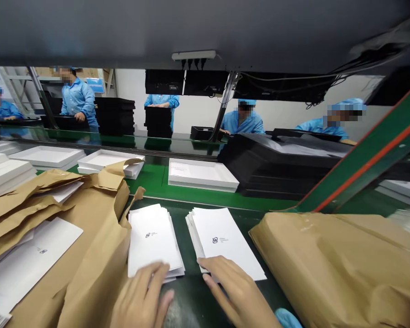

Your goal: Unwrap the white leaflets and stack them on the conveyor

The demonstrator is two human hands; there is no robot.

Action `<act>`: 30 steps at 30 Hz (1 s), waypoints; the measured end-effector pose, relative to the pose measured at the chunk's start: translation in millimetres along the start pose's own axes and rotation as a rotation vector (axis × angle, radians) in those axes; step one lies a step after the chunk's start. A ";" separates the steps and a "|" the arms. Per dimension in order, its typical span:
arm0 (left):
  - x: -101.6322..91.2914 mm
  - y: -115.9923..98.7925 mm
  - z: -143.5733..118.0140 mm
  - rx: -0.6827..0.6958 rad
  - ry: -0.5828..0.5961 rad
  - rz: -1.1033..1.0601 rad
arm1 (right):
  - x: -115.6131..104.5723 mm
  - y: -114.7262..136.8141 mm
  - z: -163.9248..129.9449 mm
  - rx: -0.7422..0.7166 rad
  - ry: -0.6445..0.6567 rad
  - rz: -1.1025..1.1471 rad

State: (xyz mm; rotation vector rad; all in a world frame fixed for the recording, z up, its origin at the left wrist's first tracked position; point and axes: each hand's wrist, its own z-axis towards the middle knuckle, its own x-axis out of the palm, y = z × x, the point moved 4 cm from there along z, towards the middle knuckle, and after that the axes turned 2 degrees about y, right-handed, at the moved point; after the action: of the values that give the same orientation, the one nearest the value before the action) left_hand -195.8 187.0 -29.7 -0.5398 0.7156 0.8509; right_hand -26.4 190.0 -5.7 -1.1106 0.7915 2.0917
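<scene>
Two small stacks of white printed leaflets lie side by side on the dark bench in front of me. My left hand (pixel 141 298) rests with its fingers on the near edge of the left stack (pixel 153 239). My right hand (pixel 234 289) lies flat with its fingertips on the near corner of the right stack (pixel 225 239). Neither hand grips anything; the fingers are spread. A blue sleeve cuff (pixel 287 319) shows at my right wrist.
Torn brown wrapping paper (pixel 92 255) with more white leaflets (pixel 30 262) lies at the left. A wrapped brown paper package (pixel 341 264) sits at the right. White trays (pixel 201 175) ride a green conveyor (pixel 153 177), next to stacked black trays (pixel 276 166). Several people in blue work beyond.
</scene>
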 end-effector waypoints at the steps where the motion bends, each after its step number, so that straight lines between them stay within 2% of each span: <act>1: 4.7 -4.6 9.6 0.068 0.059 0.095 | -0.9 -4.7 -4.1 -0.006 -0.032 0.014; 3: 12.4 -7.9 26.6 0.041 0.126 0.241 | -2.5 -10.7 -8.4 -0.010 -0.053 0.070; 5: 19.5 -9.3 35.5 -0.019 0.204 0.276 | -3.3 -13.2 -10.6 -0.005 -0.076 0.124; 8: 26.1 -9.3 31.7 -0.028 0.327 0.258 | 0.5 -11.3 -13.2 -0.016 -0.084 0.170; 11: 22.5 -6.0 22.1 0.024 0.354 0.263 | 8.9 -4.3 -13.7 -0.006 -0.030 0.263; 14: 16.5 0.0 18.8 0.014 0.365 0.230 | 20.9 3.9 -11.7 0.074 0.035 0.408; 16: 14.3 1.7 19.2 0.018 0.352 0.207 | 29.2 9.1 -10.4 0.097 0.020 0.352; 21: 18.7 1.6 16.6 0.023 0.327 0.231 | 44.6 17.9 -12.6 -0.006 -0.122 -0.054; 23: 21.9 1.0 14.6 0.019 0.330 0.249 | 46.5 17.9 -14.4 -0.013 -0.153 -0.103; 25: 22.2 0.6 13.4 0.034 0.305 0.246 | 47.7 16.7 -15.2 0.002 -0.132 -0.093; 28: 9.8 6.6 14.0 0.027 0.172 0.243 | 49.6 14.6 -15.6 0.019 -0.045 -0.038; 29: 0.8 12.1 14.8 -0.012 0.097 0.255 | 49.7 13.7 -15.9 0.027 -0.018 -0.013; 30: -10.4 21.1 15.6 -0.109 0.016 0.254 | 49.3 13.0 -16.1 0.034 0.002 0.018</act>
State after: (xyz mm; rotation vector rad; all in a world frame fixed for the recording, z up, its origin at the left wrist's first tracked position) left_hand -212.5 204.3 -14.8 -0.5612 0.7659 1.1286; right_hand -50.4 182.3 -52.9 -1.0916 0.8381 2.0851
